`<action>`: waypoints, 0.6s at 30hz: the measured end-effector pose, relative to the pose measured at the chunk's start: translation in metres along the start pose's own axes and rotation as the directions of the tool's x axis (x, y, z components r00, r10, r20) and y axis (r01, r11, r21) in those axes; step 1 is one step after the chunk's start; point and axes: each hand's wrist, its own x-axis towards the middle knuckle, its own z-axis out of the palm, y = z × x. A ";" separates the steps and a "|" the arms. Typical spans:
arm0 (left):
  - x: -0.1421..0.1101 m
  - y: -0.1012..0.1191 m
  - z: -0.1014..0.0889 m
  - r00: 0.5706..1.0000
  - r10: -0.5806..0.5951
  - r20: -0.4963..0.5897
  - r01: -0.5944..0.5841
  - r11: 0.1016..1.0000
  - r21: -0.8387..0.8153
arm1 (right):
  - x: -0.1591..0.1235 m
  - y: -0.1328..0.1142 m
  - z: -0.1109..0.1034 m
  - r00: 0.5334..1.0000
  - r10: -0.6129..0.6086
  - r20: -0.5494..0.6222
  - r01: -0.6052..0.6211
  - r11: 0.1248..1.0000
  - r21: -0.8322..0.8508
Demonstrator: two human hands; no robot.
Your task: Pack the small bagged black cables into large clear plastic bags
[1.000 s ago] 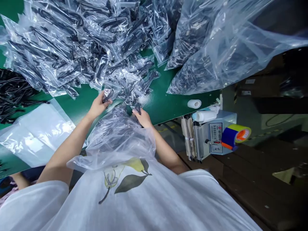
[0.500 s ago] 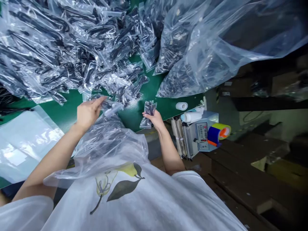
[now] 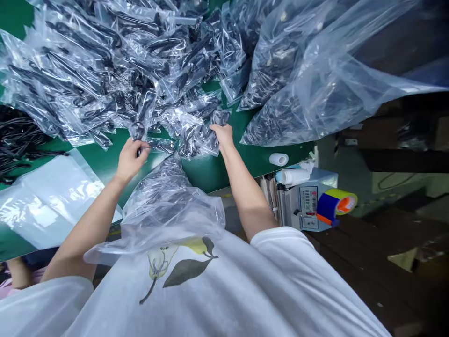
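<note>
Green tabletop point(image 3: 201, 174) is stretching across the view, its near edge slanting up toward the right. At far left, a heap of loose black cables point(image 3: 17, 133) is lying just above some flat clear bags point(image 3: 63, 201), which are reaching down to that near edge. Below the edge, another person's forearm point(image 3: 19, 272) is showing. A wide pile of bagged cables point(image 3: 101, 70) is filling the back, and a narrow green strip is running between it and the flat bags. The left hand point(image 3: 133, 158) is hovering over this strip, its fingers curling in at the near end of a small packet point(image 3: 138, 130); whether they are gripping it, I cannot tell. In the middle, a big open bag point(image 3: 168, 206) of packets is spilling over the near edge against the white shirt point(image 3: 224, 285). The right hand point(image 3: 224, 135) is gripping another packet point(image 3: 220, 116) at the pile's right end, with green surface showing on both sides. Further right, large filled bags point(image 3: 277, 124) are leaning together, one mouth spreading beyond the tabletop. A white roll point(image 3: 278, 159) is sitting near the edge, and a machine point(image 3: 307, 203) is standing just past it, bearing colourful tape point(image 3: 328, 207).
</note>
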 end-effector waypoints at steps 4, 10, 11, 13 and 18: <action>0.027 0.001 0.030 0.954 0.209 0.214 -0.258 0.937 0.235 | -0.043 -0.002 -0.032 0.995 0.005 0.096 -0.034 0.953 0.300; 0.038 0.003 0.049 0.971 0.069 0.228 -0.117 0.972 0.202 | -0.111 -0.023 -0.060 0.924 -0.046 0.380 -0.104 0.925 0.366; 0.033 0.006 0.042 0.981 0.036 0.191 -0.059 0.991 0.118 | -0.119 -0.028 -0.060 0.913 -0.054 0.403 -0.105 0.925 0.364; 0.021 0.017 0.024 0.994 0.031 0.109 -0.019 0.994 -0.112 | -0.132 -0.038 -0.055 0.889 -0.084 0.449 -0.098 0.925 0.367; -0.006 0.064 -0.014 0.985 0.152 -0.075 -0.169 0.846 -0.505 | -0.173 -0.071 -0.006 0.815 -0.232 0.531 0.006 0.920 0.393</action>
